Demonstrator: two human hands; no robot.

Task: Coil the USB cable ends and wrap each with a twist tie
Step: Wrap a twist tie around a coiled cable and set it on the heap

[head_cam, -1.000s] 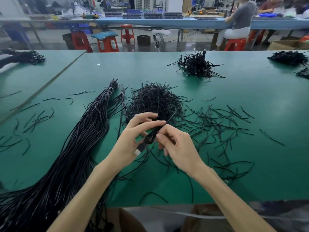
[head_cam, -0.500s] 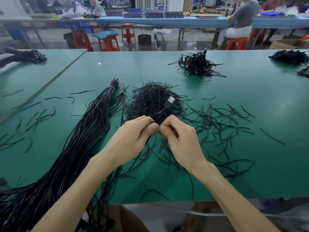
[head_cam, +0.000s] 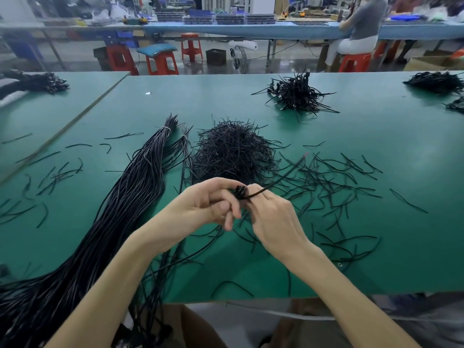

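Pinching the coiled cable end (head_cam: 239,192) between left hand (head_cam: 200,207) and right hand (head_cam: 273,217), fingers curled

Near: green worktable (head_cam: 351,146), second green table (head_cam: 50,109) abutting left. Far: long blue bench (head_cam: 276,30), red stools (head_cam: 190,46), cushioned stool (head_cam: 160,60), floor fan (head_cam: 237,57), dark glossy floor (head_cam: 75,56). Seated person (head_cam: 359,28) far right.

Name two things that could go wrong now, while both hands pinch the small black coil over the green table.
1. The coil is held only by fingertips of the left hand and right hand; a slack grip might let it spring open.
2. The free strand sticking out toward the twist-tie pile could snag the loose ties scattered beneath it.
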